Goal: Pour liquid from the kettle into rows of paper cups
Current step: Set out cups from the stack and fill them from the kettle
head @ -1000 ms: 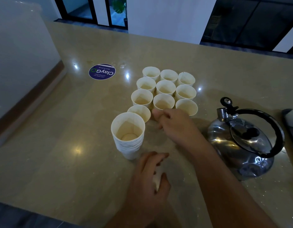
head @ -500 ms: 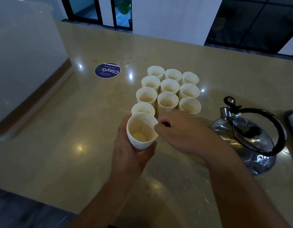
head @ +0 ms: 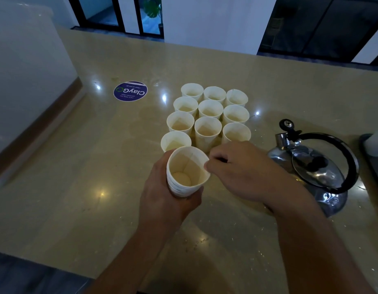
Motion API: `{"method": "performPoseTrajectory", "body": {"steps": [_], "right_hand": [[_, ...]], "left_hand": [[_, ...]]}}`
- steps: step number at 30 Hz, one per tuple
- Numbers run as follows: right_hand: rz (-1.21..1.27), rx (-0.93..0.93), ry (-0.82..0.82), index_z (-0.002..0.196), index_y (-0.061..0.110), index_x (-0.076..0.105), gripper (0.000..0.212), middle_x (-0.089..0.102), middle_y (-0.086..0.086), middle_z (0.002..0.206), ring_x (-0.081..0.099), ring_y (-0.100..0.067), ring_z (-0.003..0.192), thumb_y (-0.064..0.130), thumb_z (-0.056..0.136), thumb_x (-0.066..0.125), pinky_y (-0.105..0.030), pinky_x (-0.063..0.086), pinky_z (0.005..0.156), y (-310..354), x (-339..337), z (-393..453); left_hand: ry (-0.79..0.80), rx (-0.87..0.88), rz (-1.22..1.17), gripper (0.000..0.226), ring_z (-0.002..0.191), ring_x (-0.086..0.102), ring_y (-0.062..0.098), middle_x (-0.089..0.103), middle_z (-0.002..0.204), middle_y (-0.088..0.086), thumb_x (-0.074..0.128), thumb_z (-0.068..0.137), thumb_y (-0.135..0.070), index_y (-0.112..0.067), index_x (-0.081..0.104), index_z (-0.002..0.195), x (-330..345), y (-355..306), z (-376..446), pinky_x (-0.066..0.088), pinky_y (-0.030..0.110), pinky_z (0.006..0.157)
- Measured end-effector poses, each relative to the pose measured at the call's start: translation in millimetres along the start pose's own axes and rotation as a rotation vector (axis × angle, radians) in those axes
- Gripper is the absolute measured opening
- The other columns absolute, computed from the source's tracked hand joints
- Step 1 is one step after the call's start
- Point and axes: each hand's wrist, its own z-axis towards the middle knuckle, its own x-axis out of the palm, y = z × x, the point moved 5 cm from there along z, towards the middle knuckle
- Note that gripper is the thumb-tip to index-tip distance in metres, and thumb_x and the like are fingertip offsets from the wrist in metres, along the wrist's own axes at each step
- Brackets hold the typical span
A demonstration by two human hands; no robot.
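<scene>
Several white paper cups stand in rows of three on the beige counter, with one more cup starting a nearer row at the left. My left hand grips a stack of nested paper cups, lifted off the counter just in front of the rows. My right hand pinches the rim of the stack's top cup with thumb and forefinger. The shiny steel kettle with a black handle stands to the right of my right hand, untouched.
A round purple sticker lies on the counter left of the cups. A dark tray holding a white object sits at the right edge. A white raised block borders the counter's left side. Windows and a wall lie beyond the far edge.
My left hand took the stack of cups off the counter and lifted it. My right hand left the cup rows and came back to pinch the stack's rim.
</scene>
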Motion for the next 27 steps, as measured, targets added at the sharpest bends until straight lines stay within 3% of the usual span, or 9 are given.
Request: {"method": "performPoseTrajectory", "body": {"steps": [4, 8, 12, 14, 17, 21, 23, 25, 27], "right_hand": [[0.128, 0.008, -0.022, 0.055, 0.016, 0.045, 0.042, 0.043, 0.004, 0.052, 0.037, -0.008, 0.051, 0.023, 0.094, 0.059, -0.035, 0.035, 0.054, -0.7, -7.7, -5.9], [0.338, 0.032, -0.272, 0.058, 0.006, 0.038, 0.040, 0.029, 0.006, 0.051, 0.026, -0.006, 0.049, 0.013, 0.091, 0.060, -0.023, 0.023, 0.045, 1.3, -46.4, -20.0], [0.397, 0.022, -0.465, 0.064, -0.003, 0.042, 0.038, 0.032, -0.018, 0.058, 0.030, -0.018, 0.052, 0.020, 0.088, 0.062, -0.033, 0.025, 0.051, -10.1, -79.5, -29.1], [0.350, 0.092, -0.428, 0.065, -0.004, 0.046, 0.037, 0.033, -0.013, 0.057, 0.032, -0.018, 0.052, 0.019, 0.089, 0.061, -0.035, 0.028, 0.054, -26.3, -73.4, -22.0], [0.191, 0.222, -0.238, 0.068, -0.002, 0.051, 0.034, 0.043, 0.001, 0.055, 0.038, -0.013, 0.053, 0.022, 0.092, 0.058, -0.032, 0.031, 0.055, -52.6, -37.5, -4.6], [0.063, 0.278, -0.073, 0.069, 0.001, 0.058, 0.035, 0.058, -0.012, 0.067, 0.053, -0.029, 0.065, 0.025, 0.095, 0.056, -0.039, 0.043, 0.062, -82.9, 12.1, 16.8], [0.039, 0.298, -0.036, 0.064, 0.005, 0.056, 0.037, 0.054, -0.010, 0.065, 0.050, -0.025, 0.063, 0.025, 0.095, 0.056, -0.037, 0.039, 0.059, -88.7, 22.9, 22.3], [0.021, 0.312, -0.008, 0.062, 0.010, 0.055, 0.037, 0.050, -0.004, 0.062, 0.045, -0.017, 0.059, 0.026, 0.096, 0.056, -0.031, 0.033, 0.055, -89.6, 27.6, 24.9], [0.020, 0.325, 0.003, 0.067, 0.006, 0.059, 0.037, 0.053, -0.006, 0.064, 0.048, -0.018, 0.062, 0.027, 0.097, 0.056, -0.031, 0.036, 0.057, -91.7, 27.6, 25.9]], "left_hand": [[-0.003, 0.021, 0.005, 0.099, 0.108, 0.059, -0.005, 0.057, 0.119, -0.033, 0.096, 0.057, -0.030, -0.073, 0.033, 0.121, -1.1, -3.4, -0.6, 0.052, 0.016, 0.085], [-0.010, -0.028, -0.020, 0.090, 0.104, 0.065, 0.003, 0.064, 0.116, -0.022, 0.094, 0.059, -0.022, -0.061, 0.043, 0.122, -4.5, 5.2, -2.4, 0.057, 0.028, 0.083], [-0.107, -0.069, -0.051, 0.094, 0.104, 0.058, -0.007, 0.054, 0.113, -0.038, 0.095, 0.059, -0.017, -0.063, 0.038, 0.118, -13.0, 8.7, -3.9, 0.048, 0.008, 0.079], [-0.170, -0.108, -0.049, 0.092, 0.105, 0.052, -0.017, 0.048, 0.111, -0.047, 0.094, 0.061, -0.023, -0.062, 0.033, 0.118, -18.5, 12.8, -2.6, 0.043, 0.000, 0.077], [-0.216, -0.160, -0.040, 0.092, 0.109, 0.046, -0.021, 0.041, 0.112, -0.052, 0.092, 0.064, -0.031, -0.057, 0.028, 0.126, -25.3, 19.0, 2.3, 0.040, -0.004, 0.078], [-0.224, -0.137, -0.017, 0.101, 0.115, 0.040, -0.022, 0.032, 0.117, -0.054, 0.088, 0.064, -0.035, -0.043, 0.022, 0.139, -28.7, 15.9, 6.3, 0.038, -0.006, 0.081], [-0.217, -0.134, 0.001, 0.105, 0.115, 0.037, -0.024, 0.026, 0.119, -0.055, 0.086, 0.060, -0.041, -0.046, 0.018, 0.140, -30.9, 8.5, 6.0, 0.035, -0.008, 0.082], [-0.241, -0.106, 0.040, 0.108, 0.121, 0.038, -0.017, 0.031, 0.131, -0.041, 0.092, 0.059, -0.039, -0.048, 0.020, 0.140, -36.2, 0.9, 5.3, 0.035, -0.004, 0.090], [-0.302, -0.033, 0.099, 0.106, 0.133, 0.038, 0.001, 0.033, 0.145, -0.015, 0.091, 0.063, -0.036, -0.032, 0.024, 0.146, -44.3, -11.4, 2.6, 0.035, 0.011, 0.105]]}}
